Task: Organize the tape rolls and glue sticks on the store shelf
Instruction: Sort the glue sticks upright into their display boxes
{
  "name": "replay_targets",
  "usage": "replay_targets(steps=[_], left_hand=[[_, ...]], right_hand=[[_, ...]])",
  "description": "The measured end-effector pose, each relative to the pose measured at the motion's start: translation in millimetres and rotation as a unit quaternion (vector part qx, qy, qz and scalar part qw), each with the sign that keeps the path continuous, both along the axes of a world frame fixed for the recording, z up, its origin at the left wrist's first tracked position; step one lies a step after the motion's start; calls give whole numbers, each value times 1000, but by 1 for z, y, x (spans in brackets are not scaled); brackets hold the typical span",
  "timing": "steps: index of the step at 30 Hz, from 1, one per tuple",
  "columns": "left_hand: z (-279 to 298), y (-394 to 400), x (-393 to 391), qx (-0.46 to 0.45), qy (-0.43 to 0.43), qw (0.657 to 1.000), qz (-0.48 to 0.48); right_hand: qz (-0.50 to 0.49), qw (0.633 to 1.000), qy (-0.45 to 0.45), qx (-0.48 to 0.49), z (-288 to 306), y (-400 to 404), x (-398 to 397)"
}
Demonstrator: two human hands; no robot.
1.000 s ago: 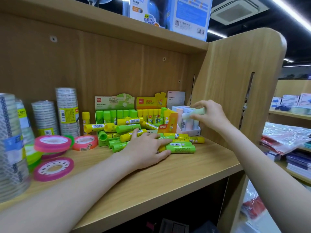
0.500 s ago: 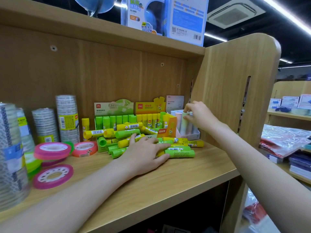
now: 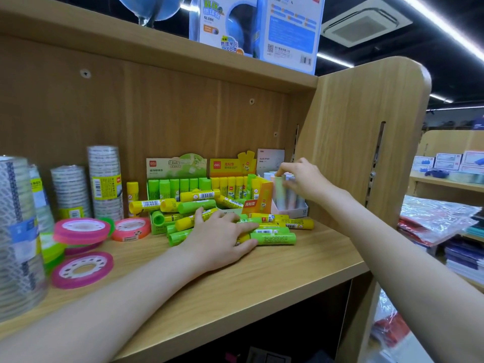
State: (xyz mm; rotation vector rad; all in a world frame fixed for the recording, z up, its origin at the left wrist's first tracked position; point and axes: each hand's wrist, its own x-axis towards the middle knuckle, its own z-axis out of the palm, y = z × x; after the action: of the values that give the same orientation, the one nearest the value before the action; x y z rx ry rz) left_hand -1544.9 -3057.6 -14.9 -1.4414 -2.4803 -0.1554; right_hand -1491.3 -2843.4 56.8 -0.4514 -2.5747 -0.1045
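A heap of loose green and yellow glue sticks (image 3: pixel 275 237) lies on the wooden shelf (image 3: pixel 275 273). My left hand (image 3: pixel 220 239) rests flat on the heap with fingers spread. Behind it stand a green display box (image 3: pixel 178 166) and a yellow display box (image 3: pixel 230 166) of upright sticks. My right hand (image 3: pixel 301 179) pinches a pale green glue stick (image 3: pixel 279 189) upright in the white box of pastel sticks (image 3: pixel 293 210) at the back right. Clear tape stacks (image 3: pixel 104 179) and pink tape rolls (image 3: pixel 81 268) sit at the left.
The shelf's wooden side panel (image 3: pixel 366 142) rises just right of my right hand. A globe box (image 3: pixel 256 30) stands on the board above. Further shelves with packaged goods (image 3: pixel 434 216) lie to the right.
My right hand carried the pale green stick from in front of the side panel down into the white box, turning it upright. My left hand stayed on the heap.
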Motion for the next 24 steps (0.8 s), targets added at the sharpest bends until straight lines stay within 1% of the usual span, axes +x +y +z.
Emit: replay_targets(steps=[2,5,10,13,16,21,24], left_hand=[[0,0,0,2,0,1000,1],[0,0,-1,1,-1,1000,0],[0,1,-1,0,0,1000,-1],[0,1,-2,-3,0,1000,0],[0,1,-2,-5,-1,1000,1],[0,2,-2,-4,1,1000,4],[-1,2,-1,-5,2,1000,3]], right_hand=[[6,1000,-2,1,1,-4,-5],[9,999,37,-4,2,-6,-10],[-1,996,74,-50,8,-1,-6],[27,993,85,-82,9,2,-3],[60,990,81,-94,9,5,-3],[61,992,79,-77,8,11,4],[44,993,85,-65,2,13,8]])
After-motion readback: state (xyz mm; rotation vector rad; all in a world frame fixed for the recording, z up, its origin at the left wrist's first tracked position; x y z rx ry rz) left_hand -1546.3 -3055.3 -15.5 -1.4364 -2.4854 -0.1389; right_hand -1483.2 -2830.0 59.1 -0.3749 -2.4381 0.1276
